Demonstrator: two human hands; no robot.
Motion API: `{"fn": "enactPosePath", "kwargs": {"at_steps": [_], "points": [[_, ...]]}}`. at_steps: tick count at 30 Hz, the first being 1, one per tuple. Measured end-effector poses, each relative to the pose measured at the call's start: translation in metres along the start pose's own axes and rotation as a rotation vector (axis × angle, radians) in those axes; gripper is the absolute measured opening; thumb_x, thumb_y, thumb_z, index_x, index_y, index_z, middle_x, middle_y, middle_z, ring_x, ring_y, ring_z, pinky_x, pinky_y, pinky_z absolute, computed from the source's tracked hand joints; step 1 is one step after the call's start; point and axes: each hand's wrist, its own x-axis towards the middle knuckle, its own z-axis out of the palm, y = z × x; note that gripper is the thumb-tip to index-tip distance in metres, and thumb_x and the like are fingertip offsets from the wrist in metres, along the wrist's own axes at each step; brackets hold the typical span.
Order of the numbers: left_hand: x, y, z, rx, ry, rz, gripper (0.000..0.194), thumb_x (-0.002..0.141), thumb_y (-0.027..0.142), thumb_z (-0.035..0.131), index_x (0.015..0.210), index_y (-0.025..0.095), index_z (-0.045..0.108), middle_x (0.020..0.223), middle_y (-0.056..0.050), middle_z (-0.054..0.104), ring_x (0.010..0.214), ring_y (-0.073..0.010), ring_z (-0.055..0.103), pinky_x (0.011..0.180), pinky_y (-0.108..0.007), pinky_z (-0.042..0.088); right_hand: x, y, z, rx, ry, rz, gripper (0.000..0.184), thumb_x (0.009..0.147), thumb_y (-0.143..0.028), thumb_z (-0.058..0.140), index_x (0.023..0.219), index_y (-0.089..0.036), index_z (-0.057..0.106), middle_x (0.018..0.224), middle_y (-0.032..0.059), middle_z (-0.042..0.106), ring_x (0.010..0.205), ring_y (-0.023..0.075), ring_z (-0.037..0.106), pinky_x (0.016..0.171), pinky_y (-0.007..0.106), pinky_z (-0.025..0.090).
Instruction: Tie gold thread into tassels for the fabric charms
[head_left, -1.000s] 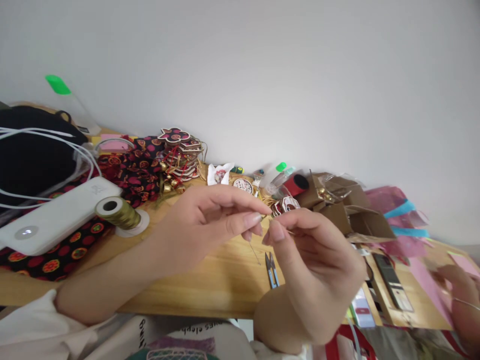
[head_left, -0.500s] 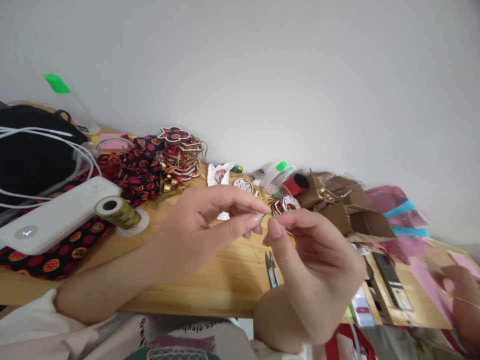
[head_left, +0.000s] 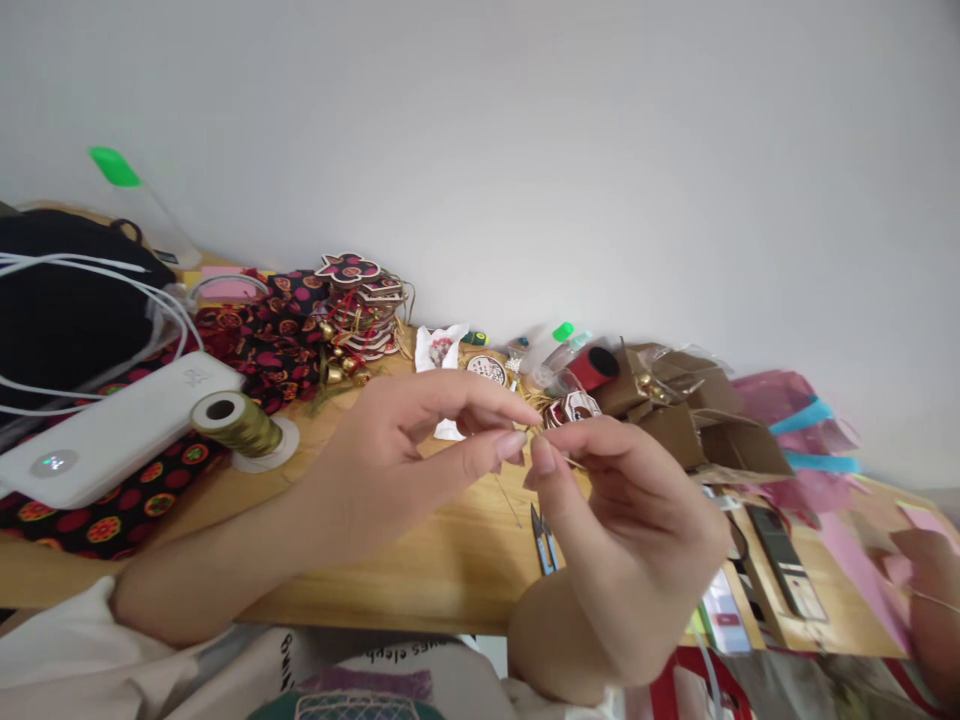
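Note:
Above the wooden table (head_left: 420,570), my left hand (head_left: 427,460) and my right hand (head_left: 622,540) meet fingertip to fingertip, each in a pinch. What they pinch is too small to make out; a thin pale strand shows by the right fingers. Just below the left fingertips is a thin needle-like piece (head_left: 508,502); whether it hangs or lies on the table I cannot tell. Blue-handled thread snips (head_left: 544,540) lie beside my right wrist. Behind the fingers is a small stack of decorated pieces (head_left: 574,408).
To the left are an olive thread spool (head_left: 240,425), a white device (head_left: 120,430) and patterned fabric (head_left: 97,510). Ornaments with bells (head_left: 360,310) are piled at the back. Cardboard boxes (head_left: 727,440) stand right, near a black phone-like object (head_left: 780,555). Another person's hand (head_left: 934,580) is far right.
Both hands stay nearly in place, with the pinched fingertips shifting slightly against each other. The other person's hand at the far right has moved a little.

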Motion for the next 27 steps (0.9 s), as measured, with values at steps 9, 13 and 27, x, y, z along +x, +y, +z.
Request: {"fn": "enactPosePath", "kwargs": {"at_steps": [9, 13, 27], "points": [[-0.0002, -0.003, -0.0005, -0.023, -0.042, 0.031, 0.017, 0.085, 0.012, 0.066, 0.089, 0.026, 0.074, 0.084, 0.005, 0.077, 0.078, -0.0107, 0.069, 0.066, -0.017, 0.051, -0.0005, 0.0005, 0.0003, 0.013, -0.008, -0.009, 0.019, 0.081, -0.005, 0.068, 0.087, -0.023, 0.07, 0.072, -0.0027, 0.067, 0.064, 0.0113, 0.059, 0.055, 0.026, 0.048], [-0.0004, -0.0026, -0.0012, -0.091, -0.082, -0.001, 0.018, 0.085, 0.01, 0.065, 0.089, 0.027, 0.072, 0.081, 0.008, 0.074, 0.074, -0.006, 0.067, 0.062, -0.013, 0.049, -0.0014, 0.0003, -0.0001, 0.035, -0.016, 0.006, 0.02, 0.082, -0.006, 0.069, 0.089, -0.024, 0.071, 0.073, -0.0023, 0.068, 0.066, 0.0122, 0.06, 0.055, 0.026, 0.048], [-0.0008, -0.004, 0.0006, -0.047, -0.055, 0.054, 0.019, 0.084, 0.009, 0.067, 0.091, 0.026, 0.072, 0.084, 0.008, 0.074, 0.078, -0.0057, 0.068, 0.064, -0.011, 0.05, -0.0011, 0.0013, -0.001, 0.001, -0.003, -0.015, 0.02, 0.081, -0.006, 0.07, 0.089, -0.025, 0.072, 0.072, -0.0032, 0.068, 0.064, 0.012, 0.06, 0.054, 0.026, 0.047]]}}
